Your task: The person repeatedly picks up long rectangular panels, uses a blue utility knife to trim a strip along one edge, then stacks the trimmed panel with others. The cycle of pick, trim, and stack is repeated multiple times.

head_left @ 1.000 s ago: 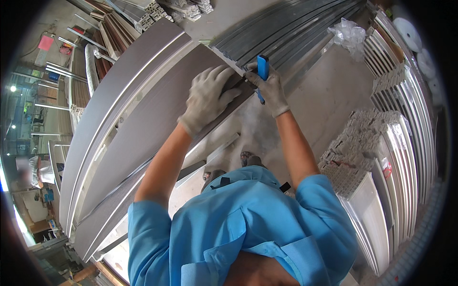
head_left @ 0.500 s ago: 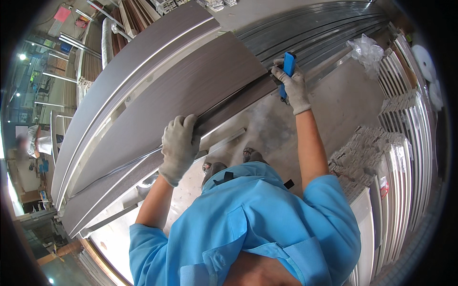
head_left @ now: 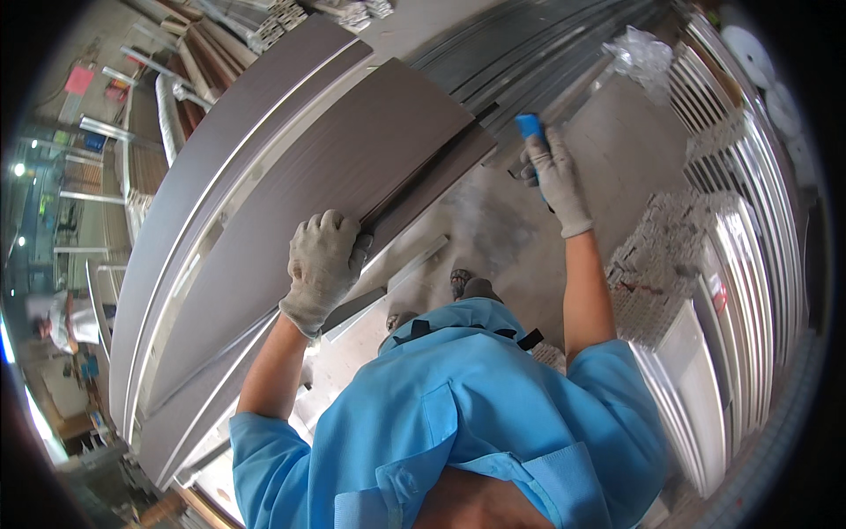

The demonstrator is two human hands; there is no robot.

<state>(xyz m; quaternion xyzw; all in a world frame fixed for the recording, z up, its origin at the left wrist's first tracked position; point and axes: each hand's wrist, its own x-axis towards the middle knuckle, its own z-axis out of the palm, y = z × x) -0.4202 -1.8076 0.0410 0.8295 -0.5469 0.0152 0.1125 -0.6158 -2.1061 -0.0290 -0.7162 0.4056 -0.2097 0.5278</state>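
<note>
A long dark brown-grey panel (head_left: 291, 194) lies slantwise in front of me, with a narrower panel strip (head_left: 441, 176) along its near edge and a dark gap between the two. My left hand (head_left: 322, 260), in a pale grey work glove, is closed over that near edge, its thumb by the gap. To the right, beyond the panel's end, my gloved right hand (head_left: 557, 181) grips a blue handheld tool (head_left: 530, 126). The tool is apart from the panel; fingers and palm hide much of it, so its exact kind is unclear.
Another long panel (head_left: 238, 132) lies beyond the first. Dark metal lengths (head_left: 529, 53) extend at the far right, near crumpled clear plastic (head_left: 639, 60). Stacked pale profiles (head_left: 749, 291) line the right side. A person (head_left: 72, 322) is at the far left. My shoes (head_left: 460, 280) stand close to the panel.
My right hand has drawn the blue tool away from the panel's end, to the right and slightly nearer. My left hand stays on the edge. The view has turned a little.
</note>
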